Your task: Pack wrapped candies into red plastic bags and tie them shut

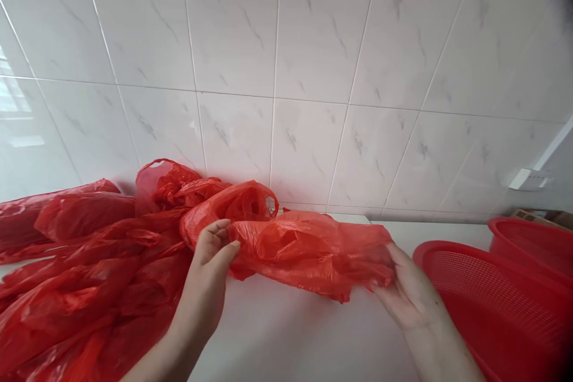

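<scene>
A red plastic bag is stretched sideways between my two hands, just above the white tabletop. My left hand pinches its left end between thumb and fingers. At the other end, my right hand grips the bunched plastic, and its fingertips are partly hidden behind the bag. Close behind my left hand lies a crumpled red bag with a loop handle. To the left, a big heap of red plastic bags spreads over the table.
Two red plastic baskets with perforated walls stand at the right, a nearer basket and a farther basket. Behind the table rises a white tiled wall. A white socket is on the wall at the right, with a cardboard box below it.
</scene>
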`<move>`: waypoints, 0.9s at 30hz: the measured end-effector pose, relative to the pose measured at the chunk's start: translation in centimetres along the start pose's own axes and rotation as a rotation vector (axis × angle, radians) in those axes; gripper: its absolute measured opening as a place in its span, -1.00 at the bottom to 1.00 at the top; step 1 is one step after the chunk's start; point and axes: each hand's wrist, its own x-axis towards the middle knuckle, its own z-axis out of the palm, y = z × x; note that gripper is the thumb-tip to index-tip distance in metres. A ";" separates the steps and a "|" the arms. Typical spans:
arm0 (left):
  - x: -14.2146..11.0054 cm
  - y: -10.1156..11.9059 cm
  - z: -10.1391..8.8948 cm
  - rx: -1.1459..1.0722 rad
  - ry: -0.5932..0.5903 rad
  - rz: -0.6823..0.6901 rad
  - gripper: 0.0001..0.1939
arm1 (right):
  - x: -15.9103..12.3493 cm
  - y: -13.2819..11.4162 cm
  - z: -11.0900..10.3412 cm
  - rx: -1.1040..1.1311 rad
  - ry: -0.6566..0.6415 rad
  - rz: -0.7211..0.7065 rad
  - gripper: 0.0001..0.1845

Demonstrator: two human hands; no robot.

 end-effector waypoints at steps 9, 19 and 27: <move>-2.1 -0.4 2.1 0.784 -0.543 0.432 -0.78 | -3.8 -2.2 2.0 -0.063 -0.217 0.284 -0.83; -3.3 -1.0 1.6 0.318 -0.554 -0.276 -0.80 | -9.1 -4.1 -1.6 -1.121 0.188 -0.484 -0.74; -4.0 -1.7 0.8 0.425 -0.581 -0.252 -0.86 | -8.5 3.1 0.5 -1.651 -0.607 0.042 -0.48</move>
